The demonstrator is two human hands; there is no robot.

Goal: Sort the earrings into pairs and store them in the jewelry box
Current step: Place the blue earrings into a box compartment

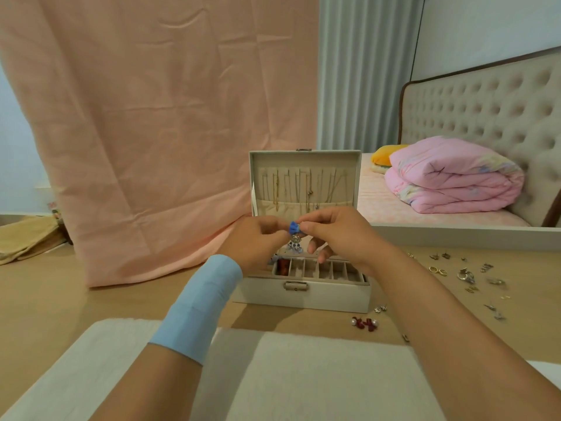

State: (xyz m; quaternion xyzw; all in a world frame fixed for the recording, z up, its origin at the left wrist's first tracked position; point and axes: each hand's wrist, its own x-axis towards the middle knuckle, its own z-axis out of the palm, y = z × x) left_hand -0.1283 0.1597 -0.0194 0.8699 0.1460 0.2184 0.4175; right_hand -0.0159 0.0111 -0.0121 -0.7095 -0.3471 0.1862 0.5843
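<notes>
Behind the jewelry box [303, 296], a wide pink cloth [151, 132] is hanging down to the wooden surface [45, 299], and behind and to the right of the box a bed with a tufted headboard [485, 110] is carrying a folded pink quilt [455, 177]. In front of the box, nearest the camera, a white cloth [303, 375] is lying flat. The box itself is standing open on the wooden surface, its lid [303, 159] upright with thin chains [306, 189] hanging inside it, and its front row of narrow compartments is showing, the leftmost one holding something red [283, 266]. Just above the box's open tray the two hands are meeting: the left hand [258, 241], with a pale blue band [200, 305] wrapping its wrist, is curling its fingers against the left side of a blue earring [294, 228], while the right hand [337, 235] is pinching the earring's blue top between thumb and forefinger. The earring's beaded drop is dangling between the hands, over the tray and not touching it. To the right of the box, loose earrings [467, 278] are lying scattered on the wood, and just off the box's front right corner a red pair with pearls [364, 323] is lying together.
</notes>
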